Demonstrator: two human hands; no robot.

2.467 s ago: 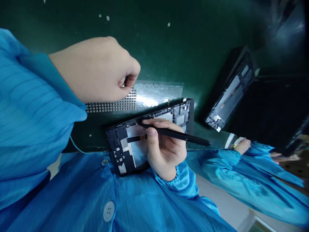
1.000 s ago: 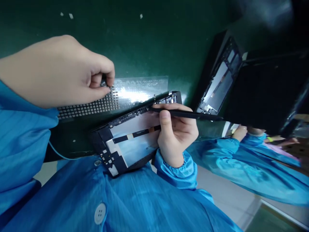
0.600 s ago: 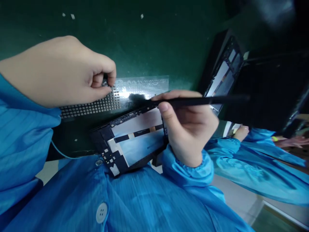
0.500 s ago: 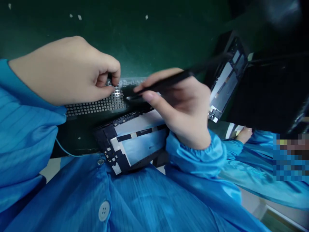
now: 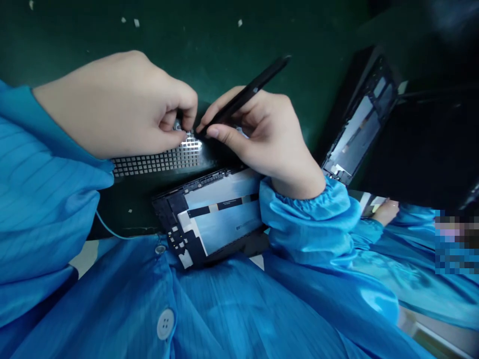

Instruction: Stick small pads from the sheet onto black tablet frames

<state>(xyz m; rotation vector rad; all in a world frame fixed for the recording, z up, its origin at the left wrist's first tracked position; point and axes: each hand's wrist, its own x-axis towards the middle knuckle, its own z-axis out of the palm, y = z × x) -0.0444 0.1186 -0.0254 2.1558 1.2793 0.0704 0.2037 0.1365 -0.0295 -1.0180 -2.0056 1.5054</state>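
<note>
My left hand (image 5: pixel 123 107) is closed, with thumb and forefinger pinching the end of a sheet of small grey square pads (image 5: pixel 157 163). Part of that sheet lies hidden under the hand. In my right hand (image 5: pixel 269 134) is a slim black tool that looks like tweezers (image 5: pixel 247 94), slanting up to the right. Its working tip is down beside the sheet's end, close to my left fingertips, and is mostly hidden by my right fingers. Below both hands an opened tablet-like device (image 5: pixel 220 219), with a silvery-blue battery area and a dark frame, lies tilted at the table's near edge.
A second opened device (image 5: pixel 359 122) leans on a black block at the right, beside a large dark panel (image 5: pixel 419 149). Small white scraps (image 5: pixel 136 23) lie on the green table (image 5: pixel 194 35). Another person's hand (image 5: pixel 387 212) shows at the far right.
My right hand has moved up and left, bringing the tweezers to the end of the pad sheet and standing them steeper. My left hand keeps its pinch. The whole view has shifted slightly.
</note>
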